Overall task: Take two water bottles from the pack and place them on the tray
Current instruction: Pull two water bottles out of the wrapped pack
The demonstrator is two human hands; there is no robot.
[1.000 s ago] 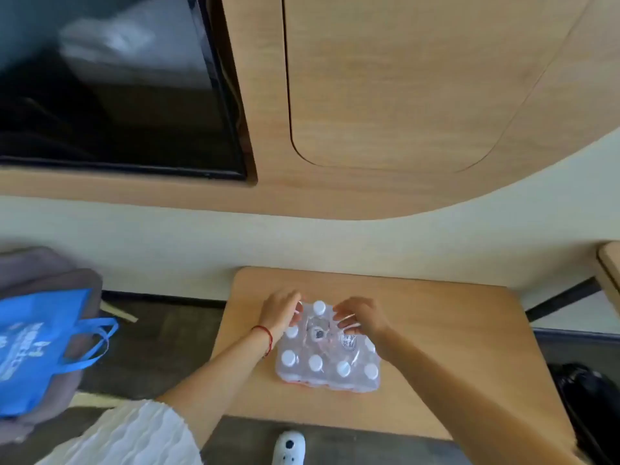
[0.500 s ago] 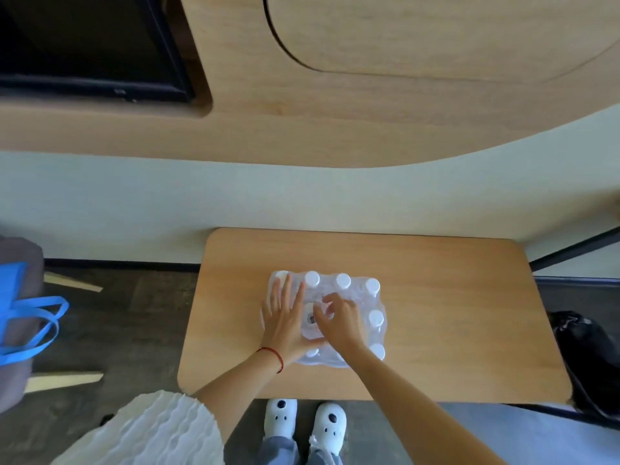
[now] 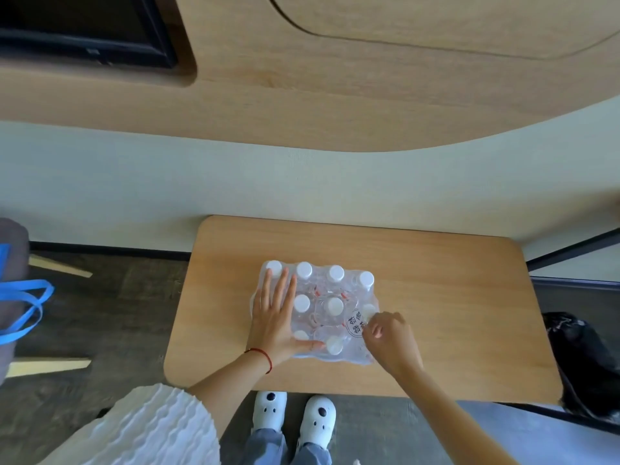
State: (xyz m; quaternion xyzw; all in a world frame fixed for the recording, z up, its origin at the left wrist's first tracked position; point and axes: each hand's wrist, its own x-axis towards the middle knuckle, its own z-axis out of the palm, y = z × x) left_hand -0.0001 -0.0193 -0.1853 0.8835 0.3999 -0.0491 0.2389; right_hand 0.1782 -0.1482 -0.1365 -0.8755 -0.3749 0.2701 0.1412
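Observation:
A shrink-wrapped pack of water bottles [image 3: 327, 297] with white caps stands in the middle of a small wooden table [image 3: 453, 297]. My left hand [image 3: 276, 317] lies flat on the pack's left side, fingers spread, pressing it down. My right hand [image 3: 389, 340] is at the pack's right front corner, its fingertips pinching the clear plastic wrap beside a round printed label [image 3: 356, 325]. The bottles are all inside the wrap. No tray is in view.
The table stands against a pale wall under a wooden panel. A blue bag [image 3: 20, 307] sits on a seat at far left, a black bag [image 3: 583, 357] on the floor at right. My white shoes [image 3: 292, 417] show below the table's front edge.
The view has tilted down and closer. My right hand has moved from the middle of the pack to its right front corner. My left hand stays flat on the left side.

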